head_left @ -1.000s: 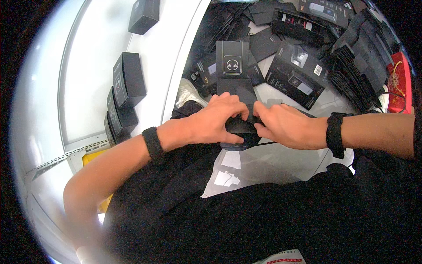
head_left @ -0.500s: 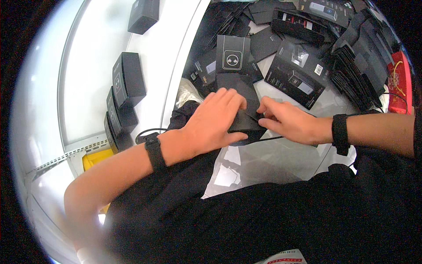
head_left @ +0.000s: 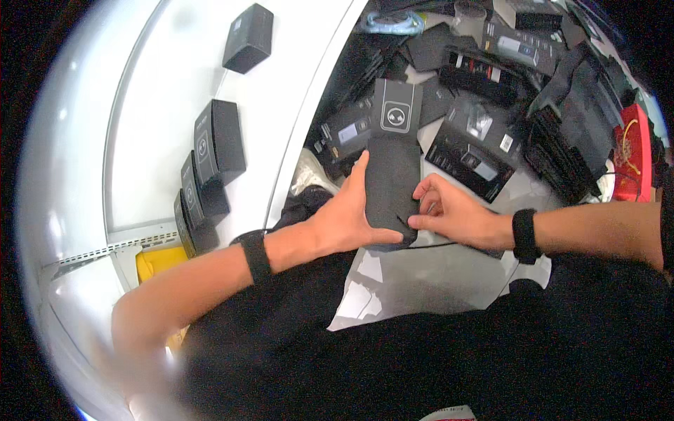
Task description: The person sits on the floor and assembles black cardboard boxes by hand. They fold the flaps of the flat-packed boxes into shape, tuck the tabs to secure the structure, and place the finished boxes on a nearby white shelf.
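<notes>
In front of me lies a long black box (head_left: pixel 394 172), its dark plain face turned up. A grey panel with a white earbud icon (head_left: pixel 397 105) adjoins its far end. My left hand (head_left: pixel 354 210) grips the box's left side, its thumb lying along the near end and a finger pointing up the side. The other left fingers are hidden. At the near right corner, my right hand (head_left: pixel 446 208) is curled in a pinch, thumb and forefinger touching a small dark flap edge of the box. Both wrists wear black bands.
Several black boxes (head_left: pixel 219 144) stand on the white shelf at left; another box (head_left: pixel 249 38) lies farther back. Flattened black cartons (head_left: pixel 562 151) and printed boxes (head_left: pixel 474 158) pile up beyond my hands. A red bag (head_left: pixel 635 154) stands at far right, a yellow object (head_left: pixel 160 263) at left.
My left hand has slid off the box's top to its left side, uncovering the dark face. My right hand stays pinched at the near right corner. The whole view has shifted slightly.
</notes>
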Available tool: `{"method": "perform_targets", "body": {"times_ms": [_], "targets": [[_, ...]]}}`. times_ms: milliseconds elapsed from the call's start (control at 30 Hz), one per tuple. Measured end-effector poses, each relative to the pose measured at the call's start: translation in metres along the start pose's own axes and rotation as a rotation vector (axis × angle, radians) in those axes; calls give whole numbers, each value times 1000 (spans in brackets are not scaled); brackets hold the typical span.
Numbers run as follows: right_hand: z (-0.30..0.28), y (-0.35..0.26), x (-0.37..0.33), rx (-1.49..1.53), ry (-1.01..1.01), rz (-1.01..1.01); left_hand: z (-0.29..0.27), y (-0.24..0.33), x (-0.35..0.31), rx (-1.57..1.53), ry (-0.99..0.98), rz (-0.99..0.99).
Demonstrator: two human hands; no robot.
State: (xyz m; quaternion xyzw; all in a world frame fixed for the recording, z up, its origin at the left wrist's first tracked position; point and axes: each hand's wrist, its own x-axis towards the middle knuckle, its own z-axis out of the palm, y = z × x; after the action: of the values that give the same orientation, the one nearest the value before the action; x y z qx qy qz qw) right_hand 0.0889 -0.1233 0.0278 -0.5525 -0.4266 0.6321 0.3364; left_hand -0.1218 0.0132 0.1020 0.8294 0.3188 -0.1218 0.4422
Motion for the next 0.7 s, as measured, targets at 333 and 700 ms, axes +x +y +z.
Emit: {"method": "perform_targets", "body": {"times_ms": [333,700], "targets": [[4,-48,-1,169,-58,175,-8,11,24,-181,97,-525],[-27,-95,0,130,178,-372,-104,18,-36,-1155,146,-179]]}}
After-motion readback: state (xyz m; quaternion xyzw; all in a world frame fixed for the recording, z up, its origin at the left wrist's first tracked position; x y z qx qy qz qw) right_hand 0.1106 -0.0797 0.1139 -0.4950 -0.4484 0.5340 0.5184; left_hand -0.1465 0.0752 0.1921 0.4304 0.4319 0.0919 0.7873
